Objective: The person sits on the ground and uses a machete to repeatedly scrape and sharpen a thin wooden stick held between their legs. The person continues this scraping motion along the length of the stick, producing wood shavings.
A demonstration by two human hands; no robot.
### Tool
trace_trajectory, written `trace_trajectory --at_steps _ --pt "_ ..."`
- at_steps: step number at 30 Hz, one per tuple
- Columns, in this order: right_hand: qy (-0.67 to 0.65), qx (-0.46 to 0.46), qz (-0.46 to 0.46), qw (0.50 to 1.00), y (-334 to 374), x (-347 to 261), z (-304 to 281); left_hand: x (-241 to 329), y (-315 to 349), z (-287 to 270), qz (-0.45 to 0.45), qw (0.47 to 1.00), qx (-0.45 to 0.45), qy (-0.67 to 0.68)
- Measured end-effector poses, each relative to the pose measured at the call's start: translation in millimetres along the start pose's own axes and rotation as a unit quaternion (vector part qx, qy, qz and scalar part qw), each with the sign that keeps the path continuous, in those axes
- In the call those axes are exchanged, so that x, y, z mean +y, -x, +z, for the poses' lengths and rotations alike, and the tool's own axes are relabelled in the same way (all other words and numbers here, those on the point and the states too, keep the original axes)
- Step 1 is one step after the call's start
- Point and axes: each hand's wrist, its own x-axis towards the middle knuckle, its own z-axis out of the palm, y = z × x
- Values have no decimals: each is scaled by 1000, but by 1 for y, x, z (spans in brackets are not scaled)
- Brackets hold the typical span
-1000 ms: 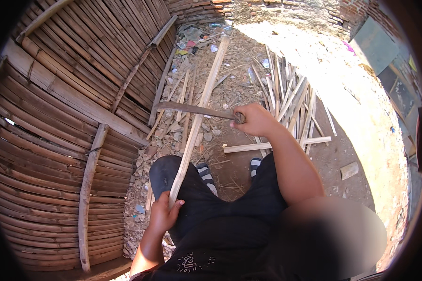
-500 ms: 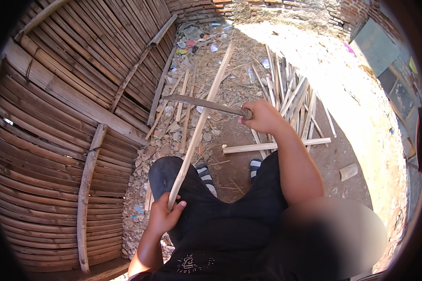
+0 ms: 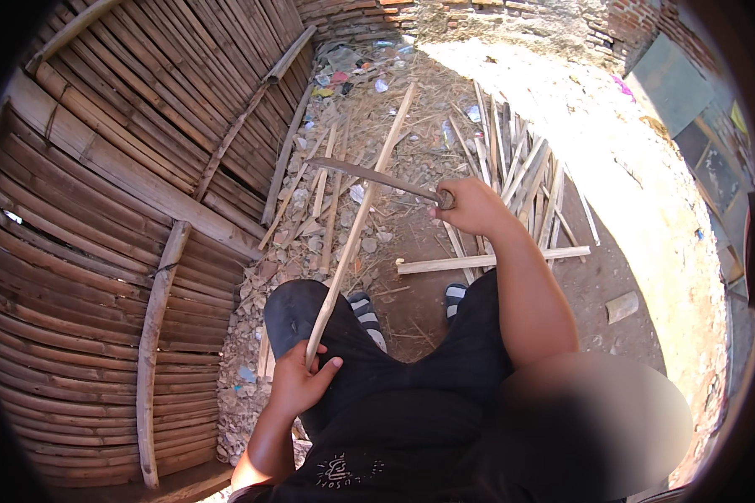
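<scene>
On my remote feed the left hand [image 3: 298, 384] is curled around the lower end of a long wooden strip [image 3: 353, 239] that slants up and away between the hands, while the right hand [image 3: 471, 206] grips the handle of a long-bladed knife [image 3: 404, 184] whose blade crosses the strip; I can't tell whether they touch. Beyond the right hand, a pile of strips [image 3: 522, 172] lies on bare earth [image 3: 419, 308], and left of the left hand stands a slatted bamboo wall [image 3: 67, 272].
</scene>
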Motion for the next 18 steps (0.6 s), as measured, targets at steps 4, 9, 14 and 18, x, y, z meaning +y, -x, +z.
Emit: trace_trajectory --at_steps 4,9,14,18 --pt "-1 -54 -71 996 5 -9 6 5 -3 -2 -7 1000 -2 -27" --pt "42 -111 -221 968 10 -42 42 4 -5 1 -7 999 41 -8" --pt "47 -78 -163 983 6 -33 35 -4 -7 0 24 998 30 -59" --pt "19 -3 -8 1000 -4 -14 15 1 -12 -1 27 997 11 -65"
